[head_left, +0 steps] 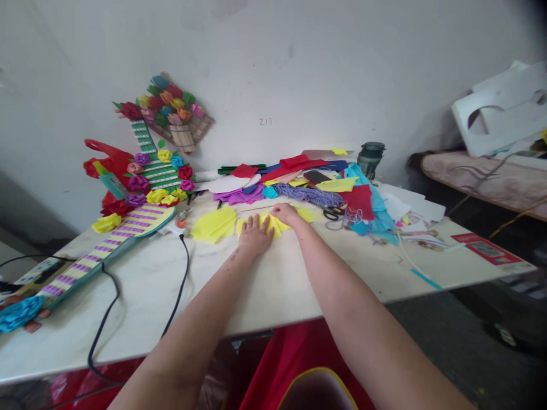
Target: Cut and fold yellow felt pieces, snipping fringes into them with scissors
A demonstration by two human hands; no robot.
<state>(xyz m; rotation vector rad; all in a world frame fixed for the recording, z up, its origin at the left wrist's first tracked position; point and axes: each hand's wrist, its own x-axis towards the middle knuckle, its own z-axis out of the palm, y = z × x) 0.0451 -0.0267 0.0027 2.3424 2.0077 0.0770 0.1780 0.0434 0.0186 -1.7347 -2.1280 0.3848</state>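
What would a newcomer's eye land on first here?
Probably the bright paper flowers edging the striped panels at the table's left. Next, the bouquet against the wall above them. Then both hands on yellow paper, in front of a heap of coloured sheets.

1. Directly before me, paper pieces [214, 224] lie on the table [273, 296].
2. Behind them, a paper pile [318, 165] lies before the wall [290, 85]; a yarn bundle [308, 195] lies along its front.
3. To my right of the pieces: scissors [333, 213]. Farther back: a lidded cup [370, 160].
4. To my left: a flower-trimmed board [109, 244].
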